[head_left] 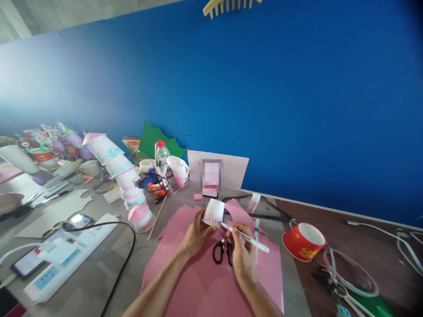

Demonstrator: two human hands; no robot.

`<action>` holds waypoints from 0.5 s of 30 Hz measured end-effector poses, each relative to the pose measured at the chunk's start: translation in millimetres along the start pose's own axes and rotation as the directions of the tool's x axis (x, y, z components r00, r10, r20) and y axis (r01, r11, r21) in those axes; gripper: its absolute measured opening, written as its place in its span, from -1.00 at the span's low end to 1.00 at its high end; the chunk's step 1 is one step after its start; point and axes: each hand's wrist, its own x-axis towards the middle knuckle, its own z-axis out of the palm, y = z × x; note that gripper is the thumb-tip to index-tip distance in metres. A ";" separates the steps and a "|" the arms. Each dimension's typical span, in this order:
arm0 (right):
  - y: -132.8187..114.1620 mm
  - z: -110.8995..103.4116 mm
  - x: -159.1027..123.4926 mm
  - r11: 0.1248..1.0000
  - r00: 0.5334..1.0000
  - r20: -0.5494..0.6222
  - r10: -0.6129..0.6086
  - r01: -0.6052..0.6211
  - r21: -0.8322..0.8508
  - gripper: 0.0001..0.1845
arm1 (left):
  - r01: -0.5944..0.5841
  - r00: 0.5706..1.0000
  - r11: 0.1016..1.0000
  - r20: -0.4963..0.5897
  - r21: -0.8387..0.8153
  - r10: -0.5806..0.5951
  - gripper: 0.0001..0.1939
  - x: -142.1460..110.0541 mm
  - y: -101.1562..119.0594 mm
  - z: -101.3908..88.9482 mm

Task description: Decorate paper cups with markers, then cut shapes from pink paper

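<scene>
My left hand (197,230) grips a white paper cup (214,210), turned upside down, with pink drawing along its lower part. In my right hand (243,246) is a white marker (254,241) whose pink tip end points at the cup's side; whether it touches cannot be made out. Under both hands lies a pink paper sheet (205,286). Black-handled scissors (218,252) rest on it between my hands, their blades partly hidden. A second marker with a teal band (257,226) lies just beyond my right hand.
Left stands a leaning tower of decorated cups (120,169), with a pink-roofed cup (140,218) at its foot. A power strip (71,257) and cables lie nearer. On the right is a red paper bucket (302,242). A phone (211,178) leans at the back before the blue wall (264,97).
</scene>
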 end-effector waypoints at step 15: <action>-2.8 2.5 -1.4 0.999 0.999 0.031 -0.036 0.035 0.034 -0.63 | -0.023 1.000 1.000 0.008 -0.006 0.023 -0.13 -0.6 -1.1 -0.2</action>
